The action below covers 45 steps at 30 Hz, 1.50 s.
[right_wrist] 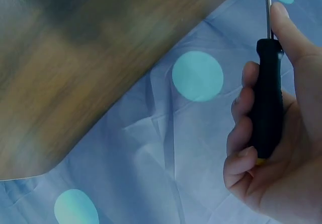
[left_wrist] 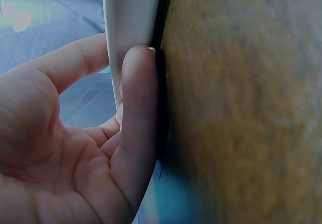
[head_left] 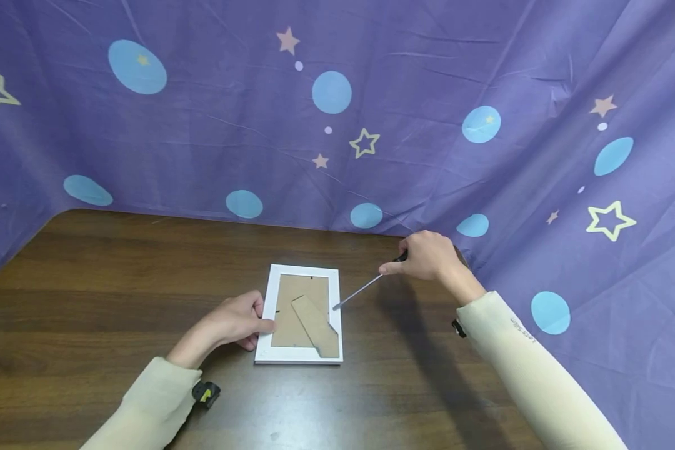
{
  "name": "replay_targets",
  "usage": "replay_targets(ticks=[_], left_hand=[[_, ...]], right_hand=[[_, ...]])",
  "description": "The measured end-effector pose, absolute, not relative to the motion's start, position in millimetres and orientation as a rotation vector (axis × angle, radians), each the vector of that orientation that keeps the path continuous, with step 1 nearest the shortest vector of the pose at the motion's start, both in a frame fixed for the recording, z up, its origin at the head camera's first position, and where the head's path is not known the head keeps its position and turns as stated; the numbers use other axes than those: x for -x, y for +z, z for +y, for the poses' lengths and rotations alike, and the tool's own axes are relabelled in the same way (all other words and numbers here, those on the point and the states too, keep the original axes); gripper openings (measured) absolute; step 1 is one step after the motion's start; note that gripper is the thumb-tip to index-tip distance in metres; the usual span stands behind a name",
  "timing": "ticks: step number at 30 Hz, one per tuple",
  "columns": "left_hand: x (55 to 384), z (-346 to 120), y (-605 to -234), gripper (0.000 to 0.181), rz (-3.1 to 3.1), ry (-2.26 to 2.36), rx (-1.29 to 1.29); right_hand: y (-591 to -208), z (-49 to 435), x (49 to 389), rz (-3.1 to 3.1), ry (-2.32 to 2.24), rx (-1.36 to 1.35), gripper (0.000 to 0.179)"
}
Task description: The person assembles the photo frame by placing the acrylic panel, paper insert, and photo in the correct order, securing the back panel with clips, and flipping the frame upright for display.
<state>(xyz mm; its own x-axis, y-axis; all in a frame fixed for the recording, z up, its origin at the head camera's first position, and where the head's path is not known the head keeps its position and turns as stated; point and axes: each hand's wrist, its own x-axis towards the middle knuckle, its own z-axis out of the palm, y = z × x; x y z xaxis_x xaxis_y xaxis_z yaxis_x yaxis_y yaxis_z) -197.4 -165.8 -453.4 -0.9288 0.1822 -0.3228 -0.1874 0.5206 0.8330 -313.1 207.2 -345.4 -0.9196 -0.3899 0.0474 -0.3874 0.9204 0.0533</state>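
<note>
A white picture frame (head_left: 298, 354) lies face down on the wooden table, its brown backing board (head_left: 292, 286) and slanted stand leg (head_left: 314, 322) facing up. Small dark tabs show at the board's edges. My left hand (head_left: 233, 322) grips the frame's left side, thumb on the top border and fingers against the side edge (left_wrist: 133, 20). In my right hand (head_left: 425, 255) is a screwdriver (head_left: 365, 287), fingers wrapped round its black handle (right_wrist: 268, 100) and thumb along the shaft. The screwdriver's tip meets the right border of the frame, close to the backing's edge.
The brown wooden table (head_left: 146, 281) extends on both sides of the frame. A purple curtain (head_left: 202, 137) with stars and blue spots hangs along the table's back and sides. Small dark devices (head_left: 205, 394) sit at both cream sleeves (head_left: 157, 397).
</note>
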Motion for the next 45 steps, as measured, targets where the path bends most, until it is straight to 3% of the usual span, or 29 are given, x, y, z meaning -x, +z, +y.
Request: replay_targets(ticks=[19,28,36,45], left_hand=[[197,-165,-454,0.034,2.403,1.373,0.019],[197,-165,-454,0.035,2.401,1.372,0.018],[197,-165,-454,0.034,2.392,1.389,0.011],[198,-165,-455,0.034,2.405,1.383,-0.011]], right_hand=[[-367,228,298,-3.161,-0.146,-0.835,0.049],[-400,248,287,-3.315,0.192,-0.894,0.061],[-430,256,287,-3.381,0.533,-0.882,0.056],[-449,260,285,-3.364,0.596,-0.852,0.056]])
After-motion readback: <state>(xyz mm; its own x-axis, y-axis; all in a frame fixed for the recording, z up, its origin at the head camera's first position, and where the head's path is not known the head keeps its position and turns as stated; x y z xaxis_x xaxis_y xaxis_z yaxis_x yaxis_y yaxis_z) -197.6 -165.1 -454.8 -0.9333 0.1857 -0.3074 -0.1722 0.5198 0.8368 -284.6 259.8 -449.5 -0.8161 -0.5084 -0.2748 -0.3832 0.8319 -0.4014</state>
